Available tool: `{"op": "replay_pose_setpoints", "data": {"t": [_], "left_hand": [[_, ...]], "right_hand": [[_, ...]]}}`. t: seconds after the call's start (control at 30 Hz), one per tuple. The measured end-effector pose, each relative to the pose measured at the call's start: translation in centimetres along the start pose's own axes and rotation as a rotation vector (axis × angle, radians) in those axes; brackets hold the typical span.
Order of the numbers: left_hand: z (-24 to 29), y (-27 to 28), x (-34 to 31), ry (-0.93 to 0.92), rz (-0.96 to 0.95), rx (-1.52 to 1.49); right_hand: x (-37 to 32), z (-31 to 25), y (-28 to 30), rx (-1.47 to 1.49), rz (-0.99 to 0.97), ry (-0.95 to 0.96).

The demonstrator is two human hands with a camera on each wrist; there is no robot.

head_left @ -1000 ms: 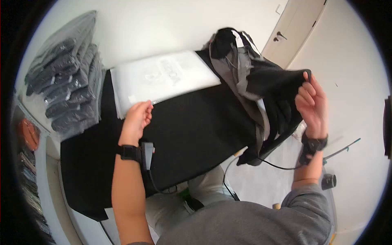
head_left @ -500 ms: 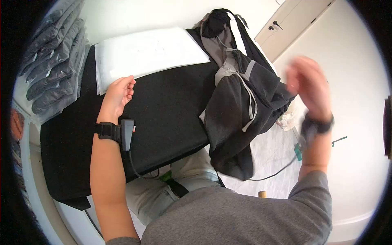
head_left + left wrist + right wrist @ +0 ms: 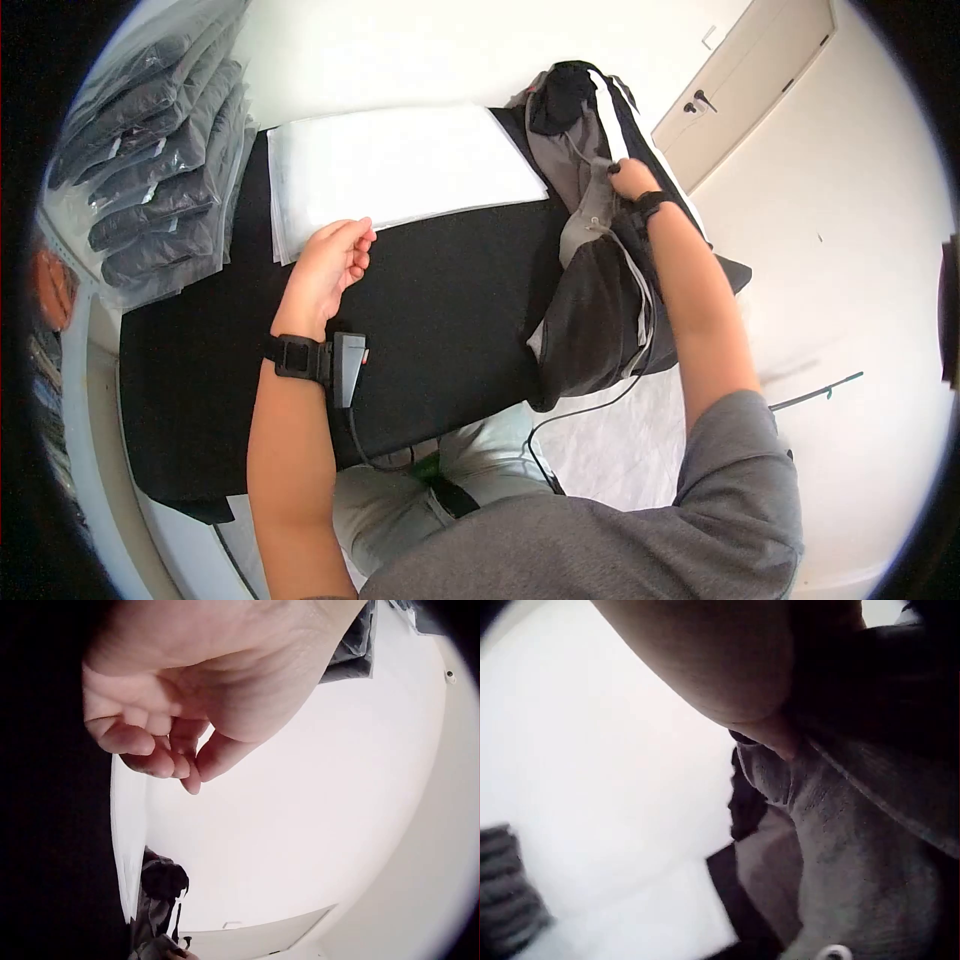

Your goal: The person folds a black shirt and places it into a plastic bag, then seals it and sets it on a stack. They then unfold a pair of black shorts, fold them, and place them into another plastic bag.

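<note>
1. Nearest, at about 9 o'clock from the centre of the head view, the left hand [image 3: 335, 262] rests on the black table [image 3: 450, 330]. Its fingers are loosely curled and hold nothing, with the fingertips just beside the stack of clear bags [image 3: 400, 165].
2. At 3 o'clock, the grey-and-black garment [image 3: 590, 320] lies heaped at the table's right edge, its lower part hanging over.
3. At 2 o'clock, the right hand [image 3: 628, 178] sits on the garment's upper part and grasps a bunch of grey fabric.
4. The stack of clear bags lies flat at 11 o'clock.
5. Farther off, bagged dark clothes [image 3: 150, 170] are piled at 10 o'clock, and a door [image 3: 750, 80] stands at 1 o'clock.
</note>
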State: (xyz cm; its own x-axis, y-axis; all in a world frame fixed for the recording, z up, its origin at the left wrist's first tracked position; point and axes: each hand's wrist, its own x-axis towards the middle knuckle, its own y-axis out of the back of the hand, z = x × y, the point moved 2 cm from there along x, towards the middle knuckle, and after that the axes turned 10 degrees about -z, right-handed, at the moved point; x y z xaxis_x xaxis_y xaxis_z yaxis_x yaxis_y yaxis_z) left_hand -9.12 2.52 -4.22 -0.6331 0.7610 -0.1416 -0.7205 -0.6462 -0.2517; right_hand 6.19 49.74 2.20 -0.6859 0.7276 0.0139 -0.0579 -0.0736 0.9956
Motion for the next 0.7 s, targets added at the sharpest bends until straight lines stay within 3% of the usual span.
{"op": "replay_pose_setpoints", "data": {"t": [0.03,0.17,0.23,0.3,0.43,0.53,0.57,0.7], "left_hand": [[-0.1,0.2,0.2,-0.005,-0.04,-0.013],[0.4,-0.6,-0.2,-0.033,-0.114,0.056],[0.8,-1.9,-0.8,-0.033,-0.151,0.16],[1.5,-4.3,-1.9,-0.13,-0.275,0.333],[1.0,-11.2,-1.8,-0.138,-0.681,0.367],[0.6,-18.6,-1.8,-0.218,-0.721,0.546],[-0.2,-21.1,-1.8,-0.201,-0.721,0.534],[-4.0,-29.5,-2.5,0.065,-1.05,0.147]], "right_hand": [[-1.1,-0.1,1.7,0.023,0.046,0.032],[-7.5,2.5,7.3,0.859,0.18,0.093],[-13.9,2.4,11.3,0.994,0.272,0.131],[-18.1,4.7,13.7,1.121,0.317,0.181],[-27.3,7.1,17.5,1.318,0.381,0.241],[-32.7,9.1,18.4,1.311,0.451,0.254],[-34.2,9.8,18.4,1.315,0.466,0.232],[-40.0,12.3,19.0,1.36,0.581,0.229]]}}
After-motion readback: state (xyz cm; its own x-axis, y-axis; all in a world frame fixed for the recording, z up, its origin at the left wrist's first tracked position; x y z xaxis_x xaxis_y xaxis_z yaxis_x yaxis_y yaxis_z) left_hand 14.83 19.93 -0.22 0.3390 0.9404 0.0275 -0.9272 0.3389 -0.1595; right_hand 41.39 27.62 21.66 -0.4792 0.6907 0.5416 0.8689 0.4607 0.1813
